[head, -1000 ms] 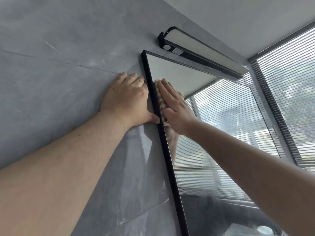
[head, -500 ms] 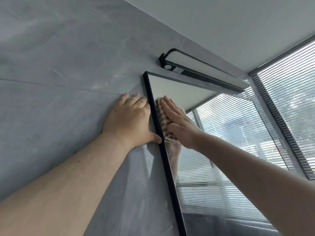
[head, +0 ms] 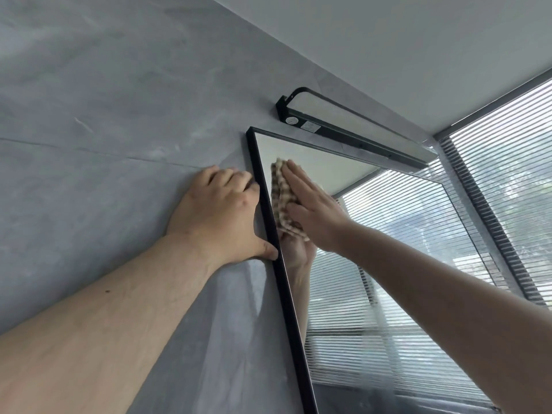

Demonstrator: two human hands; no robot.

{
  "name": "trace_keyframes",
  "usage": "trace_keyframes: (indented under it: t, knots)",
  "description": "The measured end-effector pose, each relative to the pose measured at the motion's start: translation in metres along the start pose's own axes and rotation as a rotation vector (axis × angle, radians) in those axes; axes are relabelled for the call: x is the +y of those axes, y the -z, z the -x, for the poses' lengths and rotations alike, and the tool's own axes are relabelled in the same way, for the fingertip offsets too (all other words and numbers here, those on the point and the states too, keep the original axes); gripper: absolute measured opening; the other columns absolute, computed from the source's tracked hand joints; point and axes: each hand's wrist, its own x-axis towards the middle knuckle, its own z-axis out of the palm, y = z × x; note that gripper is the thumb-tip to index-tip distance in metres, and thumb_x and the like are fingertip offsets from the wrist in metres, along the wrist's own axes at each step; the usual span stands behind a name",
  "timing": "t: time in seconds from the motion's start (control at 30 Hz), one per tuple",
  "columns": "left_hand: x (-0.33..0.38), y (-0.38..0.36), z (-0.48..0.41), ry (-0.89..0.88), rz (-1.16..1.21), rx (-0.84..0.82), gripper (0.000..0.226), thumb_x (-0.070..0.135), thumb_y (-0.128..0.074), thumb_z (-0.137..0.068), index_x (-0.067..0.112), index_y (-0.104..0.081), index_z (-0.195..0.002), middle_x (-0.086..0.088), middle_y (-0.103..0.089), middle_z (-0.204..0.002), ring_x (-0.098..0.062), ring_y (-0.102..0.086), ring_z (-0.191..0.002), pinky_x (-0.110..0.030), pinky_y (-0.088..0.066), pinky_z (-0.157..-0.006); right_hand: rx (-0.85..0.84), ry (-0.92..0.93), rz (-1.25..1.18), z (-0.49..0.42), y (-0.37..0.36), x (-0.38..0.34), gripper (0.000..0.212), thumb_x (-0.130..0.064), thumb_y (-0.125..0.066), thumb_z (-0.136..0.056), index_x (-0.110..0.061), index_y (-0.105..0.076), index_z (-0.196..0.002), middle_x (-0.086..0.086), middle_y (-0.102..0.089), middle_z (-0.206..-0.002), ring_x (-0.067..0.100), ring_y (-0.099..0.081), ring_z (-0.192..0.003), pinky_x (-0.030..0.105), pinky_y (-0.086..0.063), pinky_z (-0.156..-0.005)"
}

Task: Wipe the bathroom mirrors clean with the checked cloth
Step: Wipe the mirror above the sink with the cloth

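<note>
Grey stone-look wall (head: 98,138) fills the left of the view. The left hand (head: 222,213) lies flat and spread on it, holding nothing, with the thumb tip touching the black frame (head: 280,282) of the mirror (head: 388,264). Just right of the frame, the checked cloth (head: 280,198), tan and cream, is pressed against the glass near the mirror's upper left corner. The right hand (head: 313,207) covers the cloth with its fingers straight and together, palm flat; it pins the cloth to the mirror and does not curl around it. A black light bar (head: 352,135) is mounted on the wall above the mirror's top edge. Slatted blinds (head: 513,180) cover the window at far right and are reflected in the glass.
</note>
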Motion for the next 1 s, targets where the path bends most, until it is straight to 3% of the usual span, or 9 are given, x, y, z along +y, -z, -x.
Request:
trace_keyframes:
  t: [0.07, 0.13, 0.23, 0.33, 0.47, 0.63, 0.8, 0.9, 1.0]
  knots:
    - [0.000, 0.000, -0.001, -0.002, -0.001, -0.016, 0.119, 0.096, -0.048, -0.055, 0.023, -0.039, -0.148, 0.001, -0.030, -0.158, -0.020, -0.023, -0.146, -0.040, -0.012, -0.121, -0.038, 0.047, 0.036, 0.011, -0.003, 0.001, 0.068, -0.022, -0.036, -0.101, -0.028, 0.000, -0.159, -0.013, 0.010, -0.165, -0.010, 0.014, -0.140, 0.010, 0.016, -0.107]
    - [0.001, 0.000, -0.002, -0.010, -0.010, -0.035, 0.121, 0.096, -0.047, -0.057, 0.021, -0.034, -0.151, 0.000, -0.023, -0.163, -0.020, -0.017, -0.150, -0.040, -0.010, -0.122, -0.036, 0.059, 0.037, 0.008, -0.004, 0.001, 0.073, -0.028, -0.032, -0.094, -0.028, 0.001, -0.159, -0.012, 0.011, -0.165, -0.011, 0.016, -0.139, 0.006, 0.019, -0.103]
    - [0.001, -0.001, -0.002, -0.010, -0.024, -0.050, 0.122, 0.096, -0.043, -0.058, 0.020, -0.030, -0.152, 0.001, -0.021, -0.164, -0.019, -0.013, -0.151, -0.042, -0.008, -0.122, 0.012, 0.076, 0.034, -0.007, -0.003, -0.005, 0.079, -0.031, -0.028, -0.085, -0.025, -0.002, -0.159, -0.008, 0.008, -0.166, -0.003, 0.011, -0.147, -0.002, 0.022, -0.097]
    - [0.001, 0.001, -0.002, -0.014, -0.036, -0.053, 0.122, 0.095, -0.039, -0.057, 0.019, -0.030, -0.152, 0.000, -0.025, -0.162, -0.020, -0.015, -0.151, -0.043, -0.008, -0.123, 0.044, 0.104, 0.055, -0.027, 0.000, -0.010, 0.063, -0.033, -0.027, -0.099, -0.017, -0.011, -0.158, -0.002, 0.005, -0.166, 0.009, 0.007, -0.152, -0.004, 0.024, -0.092]
    - [0.002, 0.002, -0.001, -0.014, -0.038, -0.046, 0.121, 0.094, -0.032, -0.049, 0.021, -0.039, -0.147, 0.002, -0.038, -0.154, -0.020, -0.026, -0.147, -0.043, -0.013, -0.121, 0.097, 0.014, 0.022, -0.060, 0.003, -0.021, 0.055, -0.034, -0.024, -0.109, -0.021, -0.006, -0.159, -0.005, 0.003, -0.167, 0.007, 0.008, -0.151, 0.015, 0.010, -0.114]
    - [0.001, 0.007, -0.011, -0.041, -0.084, -0.034, 0.108, 0.096, -0.040, -0.041, 0.023, -0.059, -0.119, 0.006, -0.054, -0.122, -0.021, -0.047, -0.116, -0.036, -0.033, -0.101, 0.065, 0.018, 0.065, -0.072, 0.009, -0.016, 0.057, -0.033, -0.026, -0.109, -0.022, -0.003, -0.159, -0.005, 0.004, -0.167, 0.008, 0.006, -0.152, 0.024, 0.002, -0.119]
    - [0.000, 0.003, -0.009, -0.028, -0.053, -0.032, 0.120, 0.095, -0.036, -0.040, 0.020, -0.056, -0.131, 0.006, -0.049, -0.136, -0.021, -0.042, -0.124, -0.035, -0.030, -0.106, 0.119, -0.152, 0.003, -0.060, 0.018, 0.030, 0.054, -0.033, -0.029, -0.108, -0.026, -0.009, -0.159, -0.009, 0.000, -0.166, 0.009, -0.003, -0.151, 0.030, -0.007, -0.121]
    - [0.000, 0.004, -0.009, -0.025, -0.059, -0.034, 0.120, 0.095, -0.036, -0.039, 0.020, -0.056, -0.131, 0.005, -0.048, -0.138, -0.022, -0.042, -0.126, -0.036, -0.030, -0.107, 0.165, -0.300, -0.028, -0.053, 0.024, 0.079, 0.051, -0.027, -0.035, -0.107, -0.016, -0.024, -0.156, 0.002, -0.009, -0.167, 0.019, -0.008, -0.153, 0.037, -0.008, -0.124]
    - [0.001, 0.005, -0.009, -0.023, -0.056, -0.038, 0.119, 0.094, -0.036, -0.039, 0.020, -0.056, -0.131, 0.005, -0.047, -0.140, -0.022, -0.041, -0.127, -0.036, -0.030, -0.108, 0.209, -0.456, -0.120, -0.056, 0.027, 0.131, 0.068, -0.048, -0.041, -0.092, -0.015, -0.036, -0.150, 0.010, -0.028, -0.159, 0.030, -0.027, -0.145, 0.042, -0.023, -0.119]
